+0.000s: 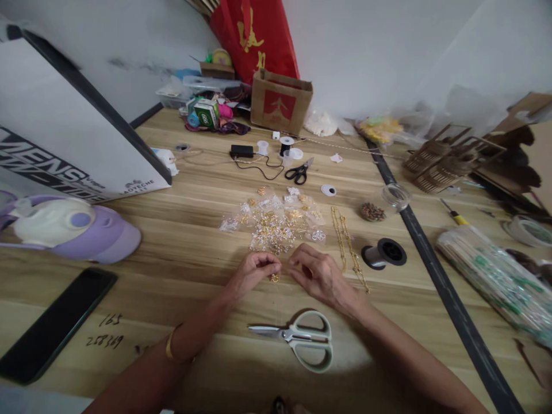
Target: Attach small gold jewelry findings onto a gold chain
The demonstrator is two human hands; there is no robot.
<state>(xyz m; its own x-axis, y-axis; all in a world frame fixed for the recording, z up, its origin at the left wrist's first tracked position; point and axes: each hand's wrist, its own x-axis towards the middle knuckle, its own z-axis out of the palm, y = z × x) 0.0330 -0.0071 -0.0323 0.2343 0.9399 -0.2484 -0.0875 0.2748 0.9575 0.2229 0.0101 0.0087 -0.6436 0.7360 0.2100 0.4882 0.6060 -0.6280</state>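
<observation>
The fingertips of the left hand (pixel 255 272) are pinched together, with a small gold piece (pixel 275 278) seen just below them; whether it is gripped cannot be told. At its 3 o'clock, the right hand (pixel 318 272) is curled, its hold likewise unclear. If the pinch is loosened, the piece could be dropped and lost among the loose beads (pixel 271 234) at 12 o'clock; by a careless forearm, the scissors (pixel 298 334) at 6 o'clock could be knocked.
</observation>
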